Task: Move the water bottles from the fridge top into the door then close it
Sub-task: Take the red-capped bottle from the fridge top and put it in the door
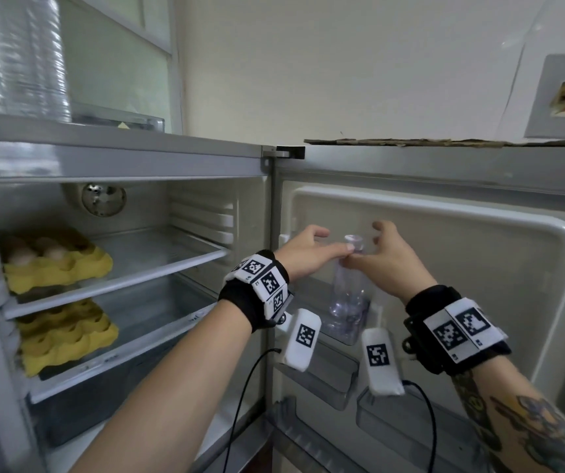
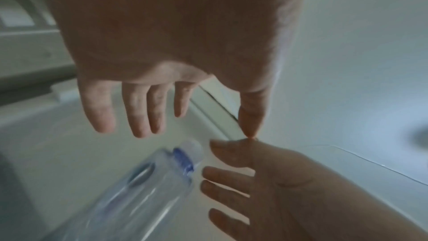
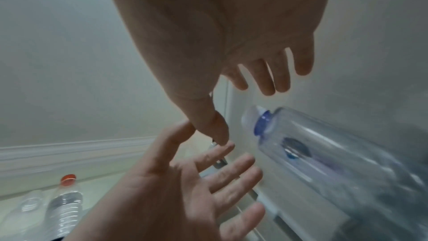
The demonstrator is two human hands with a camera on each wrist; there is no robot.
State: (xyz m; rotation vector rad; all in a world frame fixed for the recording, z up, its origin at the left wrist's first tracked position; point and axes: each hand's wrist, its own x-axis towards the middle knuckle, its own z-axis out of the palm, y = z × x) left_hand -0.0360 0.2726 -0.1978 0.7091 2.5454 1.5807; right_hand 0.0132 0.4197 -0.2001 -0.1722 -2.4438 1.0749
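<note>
A clear water bottle [image 1: 348, 295] with a pale cap and blue neck ring stands upright in the upper bin [image 1: 325, 370] of the open fridge door [image 1: 478, 268]. My left hand [image 1: 334, 240] and right hand [image 1: 369, 244] hover on either side of its neck, fingers spread and holding nothing. Their thumb tips meet just in front of the cap. In the left wrist view the bottle [image 2: 150, 180] lies below my left hand [image 2: 194, 131]; in the right wrist view the bottle [image 3: 324, 153] is free beside my right hand [image 3: 245, 116]. More clear bottles [image 1: 32, 56] stand on the fridge top; one has an orange cap [image 3: 68, 179].
Inside the fridge, two yellow egg trays [image 1: 56, 264] sit on the left of the shelves. A flat piece of cardboard [image 1: 410, 142] lies along the door's top edge. A lower door bin [image 1: 397, 418] shows below my right wrist.
</note>
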